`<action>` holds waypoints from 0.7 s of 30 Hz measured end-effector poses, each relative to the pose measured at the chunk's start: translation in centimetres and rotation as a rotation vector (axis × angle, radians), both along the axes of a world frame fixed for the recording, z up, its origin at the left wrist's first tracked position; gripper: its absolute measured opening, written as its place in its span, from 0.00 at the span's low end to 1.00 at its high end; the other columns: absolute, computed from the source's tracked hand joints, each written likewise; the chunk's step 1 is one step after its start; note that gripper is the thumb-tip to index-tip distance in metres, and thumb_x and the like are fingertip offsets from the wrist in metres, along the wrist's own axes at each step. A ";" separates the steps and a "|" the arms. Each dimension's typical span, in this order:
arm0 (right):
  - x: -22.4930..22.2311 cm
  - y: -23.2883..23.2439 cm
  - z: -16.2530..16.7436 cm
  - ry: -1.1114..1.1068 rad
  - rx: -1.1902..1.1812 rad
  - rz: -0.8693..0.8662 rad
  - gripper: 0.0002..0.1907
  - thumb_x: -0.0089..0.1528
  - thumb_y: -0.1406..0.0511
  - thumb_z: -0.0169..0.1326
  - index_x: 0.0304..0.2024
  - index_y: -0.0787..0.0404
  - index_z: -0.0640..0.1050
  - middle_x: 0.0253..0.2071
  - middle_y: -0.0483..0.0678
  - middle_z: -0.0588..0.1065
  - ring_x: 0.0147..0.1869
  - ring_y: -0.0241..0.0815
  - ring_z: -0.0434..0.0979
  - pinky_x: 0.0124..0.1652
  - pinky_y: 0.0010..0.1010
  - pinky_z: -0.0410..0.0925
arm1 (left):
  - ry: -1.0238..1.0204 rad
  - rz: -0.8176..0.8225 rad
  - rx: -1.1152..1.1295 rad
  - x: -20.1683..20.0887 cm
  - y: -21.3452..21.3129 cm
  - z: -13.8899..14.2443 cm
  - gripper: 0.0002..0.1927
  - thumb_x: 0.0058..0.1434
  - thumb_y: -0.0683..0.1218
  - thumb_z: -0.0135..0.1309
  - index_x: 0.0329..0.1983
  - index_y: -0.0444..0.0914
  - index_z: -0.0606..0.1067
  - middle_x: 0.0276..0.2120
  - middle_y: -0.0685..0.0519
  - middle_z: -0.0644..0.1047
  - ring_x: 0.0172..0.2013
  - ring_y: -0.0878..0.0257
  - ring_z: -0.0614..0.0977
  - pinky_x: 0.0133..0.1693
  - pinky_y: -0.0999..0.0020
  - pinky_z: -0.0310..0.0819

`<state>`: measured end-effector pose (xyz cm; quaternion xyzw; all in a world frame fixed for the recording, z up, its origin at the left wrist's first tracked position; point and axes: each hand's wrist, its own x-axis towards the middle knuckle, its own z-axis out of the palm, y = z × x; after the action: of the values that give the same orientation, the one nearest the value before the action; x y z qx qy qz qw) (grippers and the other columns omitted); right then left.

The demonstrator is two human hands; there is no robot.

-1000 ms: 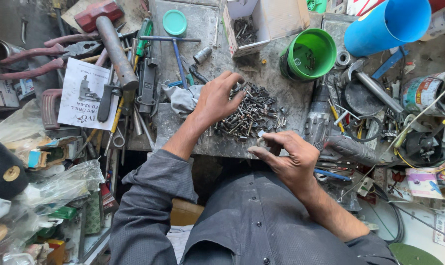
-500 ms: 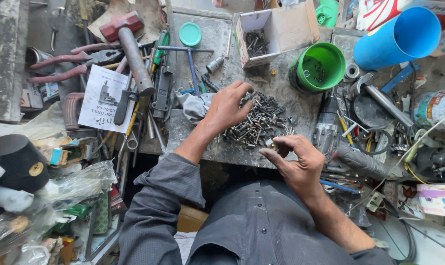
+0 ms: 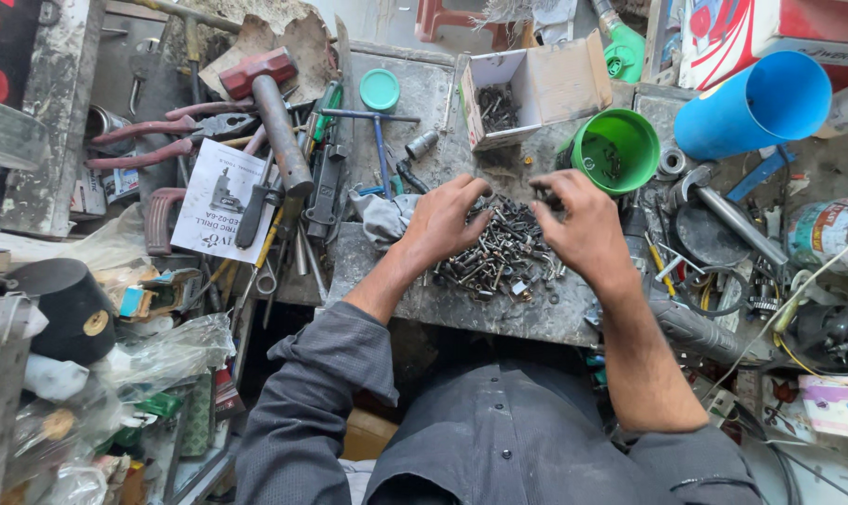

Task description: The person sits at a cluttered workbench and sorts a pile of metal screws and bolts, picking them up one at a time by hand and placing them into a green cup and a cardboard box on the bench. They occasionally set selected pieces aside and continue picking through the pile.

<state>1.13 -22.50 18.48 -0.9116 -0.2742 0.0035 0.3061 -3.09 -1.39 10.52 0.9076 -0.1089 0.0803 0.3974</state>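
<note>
A pile of small dark screws and bolts (image 3: 500, 254) lies on a worn grey bench top (image 3: 499, 313). My left hand (image 3: 444, 223) rests on the left side of the pile, fingers spread into the screws. Over the pile's right side, my right hand (image 3: 583, 224) pinches a small dark screw (image 3: 542, 190) between thumb and fingertips. A green plastic cup (image 3: 616, 150) with a few small parts stands just beyond my right hand. A small open cardboard box (image 3: 529, 86) with dark screws inside sits behind the pile.
A red-headed hammer (image 3: 272, 112), red-handled pliers (image 3: 152, 140), screwdrivers and a printed leaflet (image 3: 220, 201) crowd the left. A blue plastic tube (image 3: 751, 105), tins, wires and metal parts fill the right. Plastic bags and a black cone (image 3: 68, 309) lie at the near left.
My right hand has moved from near the bench's front edge up over the right side of the pile, toward the green cup. My left hand stays in the screws. The view tilted.
</note>
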 end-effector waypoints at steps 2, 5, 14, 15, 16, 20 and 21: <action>1.2 1.2 -0.2 -0.025 0.027 -0.016 0.13 0.62 0.70 0.60 0.49 0.62 0.80 0.47 0.56 0.78 0.46 0.54 0.81 0.47 0.40 0.73 | 0.000 -0.006 -0.002 0.0 0.5 -0.2 0.16 0.59 0.48 0.61 0.46 0.37 0.73 0.38 0.45 0.75 0.41 0.45 0.80 0.41 0.51 0.74; 2.9 2.7 -0.6 -0.053 0.055 -0.028 0.12 0.62 0.71 0.59 0.50 0.63 0.80 0.47 0.56 0.78 0.47 0.53 0.81 0.48 0.39 0.73 | -0.018 -0.008 -0.004 0.1 1.3 -0.7 0.15 0.60 0.48 0.61 0.46 0.38 0.73 0.39 0.46 0.75 0.42 0.45 0.80 0.41 0.52 0.75; 7.9 3.7 -3.2 0.005 0.356 0.014 0.24 0.65 0.72 0.60 0.63 0.67 0.72 0.60 0.59 0.74 0.57 0.49 0.82 0.51 0.35 0.76 | -0.011 -0.031 -0.008 1.6 0.0 -2.2 0.15 0.60 0.48 0.60 0.47 0.37 0.72 0.38 0.45 0.74 0.42 0.45 0.80 0.41 0.51 0.74; 7.9 3.3 -3.6 -0.004 0.369 -0.001 0.25 0.65 0.73 0.59 0.65 0.67 0.71 0.62 0.60 0.73 0.58 0.49 0.81 0.52 0.35 0.76 | -0.005 -0.030 -0.009 1.9 -0.3 -2.2 0.15 0.60 0.47 0.60 0.47 0.37 0.72 0.38 0.45 0.74 0.42 0.45 0.79 0.41 0.51 0.74; 7.7 2.8 -4.1 -0.009 0.381 -0.014 0.26 0.65 0.74 0.58 0.66 0.68 0.71 0.64 0.61 0.71 0.60 0.49 0.80 0.53 0.35 0.76 | -0.009 -0.032 -0.002 2.2 -0.6 -2.3 0.16 0.60 0.47 0.60 0.47 0.37 0.72 0.38 0.45 0.74 0.42 0.45 0.79 0.41 0.51 0.74; 5.8 -0.6 -6.9 0.098 0.355 -0.103 0.17 0.66 0.74 0.59 0.58 0.66 0.76 0.56 0.55 0.76 0.53 0.41 0.83 0.50 0.31 0.76 | -0.007 -0.034 0.009 3.4 -1.0 -3.8 0.15 0.60 0.47 0.61 0.46 0.37 0.72 0.38 0.45 0.74 0.41 0.44 0.79 0.40 0.51 0.74; 5.2 -1.6 -7.9 0.119 0.357 -0.121 0.16 0.67 0.73 0.59 0.57 0.66 0.77 0.55 0.54 0.77 0.52 0.40 0.83 0.50 0.29 0.75 | 0.000 -0.037 0.006 3.6 -1.1 -4.4 0.15 0.60 0.47 0.61 0.45 0.37 0.72 0.38 0.45 0.74 0.41 0.44 0.79 0.40 0.51 0.74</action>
<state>6.29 -24.11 10.58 -0.8559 -0.1967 -0.0098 0.4782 0.53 -2.49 6.09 0.9067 -0.1261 0.0727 0.3960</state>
